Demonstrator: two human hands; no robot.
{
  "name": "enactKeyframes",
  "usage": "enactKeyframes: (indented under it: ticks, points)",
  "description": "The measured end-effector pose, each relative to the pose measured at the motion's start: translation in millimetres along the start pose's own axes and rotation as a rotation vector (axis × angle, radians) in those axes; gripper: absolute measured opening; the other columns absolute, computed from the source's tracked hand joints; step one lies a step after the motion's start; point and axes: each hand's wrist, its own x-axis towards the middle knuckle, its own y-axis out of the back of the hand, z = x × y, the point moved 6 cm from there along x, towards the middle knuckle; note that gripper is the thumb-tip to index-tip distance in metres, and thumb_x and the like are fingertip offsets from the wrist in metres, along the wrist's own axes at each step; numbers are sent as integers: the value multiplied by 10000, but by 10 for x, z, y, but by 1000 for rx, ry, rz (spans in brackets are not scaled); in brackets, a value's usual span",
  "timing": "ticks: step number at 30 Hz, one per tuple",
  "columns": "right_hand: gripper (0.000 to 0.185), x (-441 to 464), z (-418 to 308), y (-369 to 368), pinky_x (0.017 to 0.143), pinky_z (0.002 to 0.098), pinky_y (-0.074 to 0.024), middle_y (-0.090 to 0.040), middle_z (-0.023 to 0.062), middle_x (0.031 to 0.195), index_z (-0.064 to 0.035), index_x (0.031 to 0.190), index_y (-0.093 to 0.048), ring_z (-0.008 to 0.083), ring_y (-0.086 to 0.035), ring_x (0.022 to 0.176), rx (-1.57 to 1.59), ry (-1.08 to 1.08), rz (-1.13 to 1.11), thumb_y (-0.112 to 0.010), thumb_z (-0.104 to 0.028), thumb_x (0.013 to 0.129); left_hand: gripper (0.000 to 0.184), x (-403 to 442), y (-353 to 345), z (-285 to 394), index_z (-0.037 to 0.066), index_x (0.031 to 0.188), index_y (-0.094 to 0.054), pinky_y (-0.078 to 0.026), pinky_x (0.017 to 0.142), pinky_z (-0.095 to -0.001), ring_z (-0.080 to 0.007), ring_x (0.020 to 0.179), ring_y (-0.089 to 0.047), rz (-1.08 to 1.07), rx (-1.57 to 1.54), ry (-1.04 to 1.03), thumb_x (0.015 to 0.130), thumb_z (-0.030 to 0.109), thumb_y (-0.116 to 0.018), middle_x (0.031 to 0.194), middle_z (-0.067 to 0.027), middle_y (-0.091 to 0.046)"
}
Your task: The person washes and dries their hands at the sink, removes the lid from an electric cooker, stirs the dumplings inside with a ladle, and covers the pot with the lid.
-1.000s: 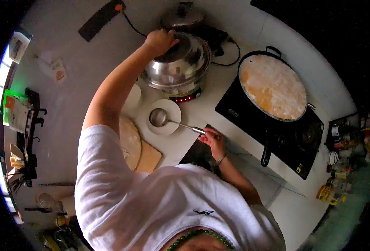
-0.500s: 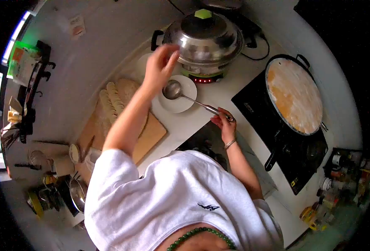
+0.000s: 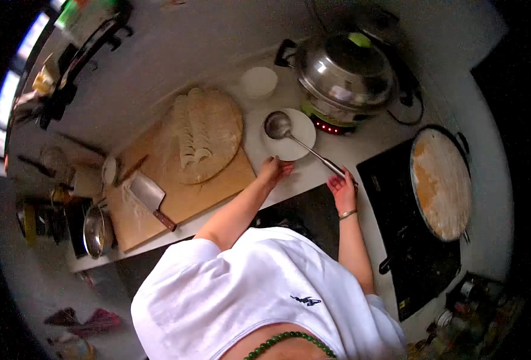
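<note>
My right hand [image 3: 342, 191] grips the end of a metal ladle [image 3: 306, 148] by its handle. The ladle's round bowl is over a white plate [image 3: 304, 123]; whether it touches the plate I cannot tell. Just in front of the plate's near rim is my left hand [image 3: 276, 171], its fingers loosely apart and nothing seen in them. Behind the plate stands an electric pot [image 3: 345, 69] under a domed steel lid with a green knob, red lights glowing on its base.
On the left, a wooden board [image 3: 211, 201] bears a round tray [image 3: 223, 120] with rows of dumplings, and a cleaver [image 3: 148, 192]. A small white bowl [image 3: 259, 81] stands behind the plate. At right, a floury round pan [image 3: 442, 186] sits by a black cooktop [image 3: 391, 240].
My left hand has come down from beside the pot lid to the plate's near edge. The view has swung left, showing more of the board. The ladle stays in my right hand.
</note>
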Motion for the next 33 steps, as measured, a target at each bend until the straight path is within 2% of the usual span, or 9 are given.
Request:
enactKeyframes:
  ticks: [2, 5, 12, 18, 24, 28, 30, 32, 33]
  points:
    - [341, 16, 33, -10, 769, 349, -504, -600, 69, 882, -127, 1192, -480, 208, -598, 842, -4, -17, -45, -493, -314, 907, 317, 87, -93, 32, -98, 1155, -369, -539, 670, -347, -292, 798, -627, -112, 33, -17, 935, 126, -334, 937, -226, -605]
    - [362, 19, 90, -28, 800, 351, -494, -577, 67, 945, -138, 1217, -476, 204, -580, 872, -4, -35, -20, -495, -324, 907, 268, 115, -116, 72, -119, 1036, -431, -539, 604, -347, -285, 736, -636, 37, -31, -128, 895, 82, -323, 853, -229, -613]
    - [370, -183, 131, -376, 835, 349, -485, -582, 67, 1029, -151, 1222, -488, 210, -569, 939, -59, -111, -107, -498, -338, 903, 243, -174, -106, 290, -90, 1012, -453, -538, 548, -371, -279, 655, -639, 218, -2, -176, 871, 74, -341, 817, -219, -614]
    - [375, -109, 310, -427, 866, 341, -473, -607, 92, 1033, -63, 1168, -516, 205, -582, 954, 88, -165, -143, -494, -329, 905, 249, -233, -35, 208, -29, 1055, -459, -548, 586, -370, -283, 709, -634, 88, -155, -88, 920, 166, -388, 892, -173, -611]
    - [367, -86, 438, -397, 886, 336, -465, -623, 119, 1010, 21, 1021, -572, 220, -590, 946, 181, -214, -198, -524, -317, 889, 459, -728, 229, 79, 45, 1316, -290, -541, 618, -317, -221, 713, -622, -24, -151, -83, 908, 182, -450, 937, -153, -587]
    - [308, -170, 580, -456, 881, 365, -462, -601, 114, 996, -30, 1048, -551, 221, -572, 939, 77, -259, -94, -513, -297, 900, 346, -1332, 815, 267, 52, 1195, -463, -504, 578, -265, -164, 673, -599, 88, 40, -237, 880, 183, -519, 830, -85, -607]
    - [305, -267, 768, -649, 875, 368, -456, -594, 106, 993, -26, 1066, -542, 230, -570, 940, -211, -413, -156, -512, -282, 904, 305, -1584, 1400, 379, 45, 1093, -521, -468, 557, -261, -155, 642, -572, 353, 345, -511, 827, 177, -589, 760, -66, -594]
    - [356, -217, 925, -1138, 884, 356, -432, -563, 120, 1071, -2, 1155, -502, 243, -541, 1011, -493, -350, -276, -508, -259, 908, 306, -2126, 1964, 627, 43, 1029, -520, -453, 573, -298, -198, 650, -555, 744, 614, -822, 775, 170, -634, 791, -86, -584]
    - [384, -126, 1029, -1395, 897, 342, -418, -546, 128, 1113, 9, 1194, -480, 246, -525, 1044, -645, -307, -308, -506, -247, 910, 313, -2432, 2179, 775, 34, 1004, -507, -458, 601, -321, -225, 677, -558, 890, 693, -801, 761, 174, -645, 826, -106, -582]
